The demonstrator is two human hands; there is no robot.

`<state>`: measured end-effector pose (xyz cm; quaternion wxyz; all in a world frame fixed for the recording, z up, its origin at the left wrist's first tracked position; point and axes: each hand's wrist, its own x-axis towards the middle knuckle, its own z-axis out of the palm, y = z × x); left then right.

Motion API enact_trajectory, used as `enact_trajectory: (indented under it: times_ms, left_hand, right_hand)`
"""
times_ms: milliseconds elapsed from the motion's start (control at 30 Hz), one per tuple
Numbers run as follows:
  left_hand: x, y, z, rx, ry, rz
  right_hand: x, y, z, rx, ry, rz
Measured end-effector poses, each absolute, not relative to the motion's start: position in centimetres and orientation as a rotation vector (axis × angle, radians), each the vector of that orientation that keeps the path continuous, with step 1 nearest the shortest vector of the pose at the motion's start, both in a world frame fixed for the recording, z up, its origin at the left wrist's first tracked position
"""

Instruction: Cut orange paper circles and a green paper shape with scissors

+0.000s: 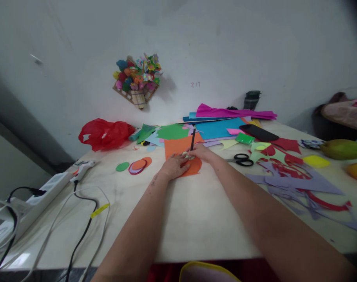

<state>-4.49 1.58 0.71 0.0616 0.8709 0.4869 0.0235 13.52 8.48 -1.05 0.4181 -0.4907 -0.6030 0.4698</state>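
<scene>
An orange sheet [175, 147] of craft material lies on the table in front of me, its lower right edge cut in a curve. My left hand [176, 165] rests flat on it with the fingers spread. Above the sheet, my right hand [201, 152] grips a dark pencil [193, 138], held nearly upright with its tip down by the left fingertips. A small pale piece [191, 157] shows between the two hands, partly covered by fingers. Black-handled scissors [242, 159] lie to the right of my right forearm.
Cut circles, among them a green circle [122, 167], lie at left. A red plastic bag [106, 134] and coloured sheets sit at the back. Purple scraps [301, 182], a phone [259, 132] and a mango [343, 149] are at right. Cables and a power strip [50, 186] line the left edge.
</scene>
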Motion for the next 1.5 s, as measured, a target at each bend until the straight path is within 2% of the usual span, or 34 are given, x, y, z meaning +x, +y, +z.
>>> enact_trajectory:
  times_ms: [1500]
  left_hand:
    - [-4.8, 2.0, 0.6, 2.634, 1.449, 0.081]
  right_hand:
    - [15.1, 8.7, -0.7, -1.184, -1.563, 1.176]
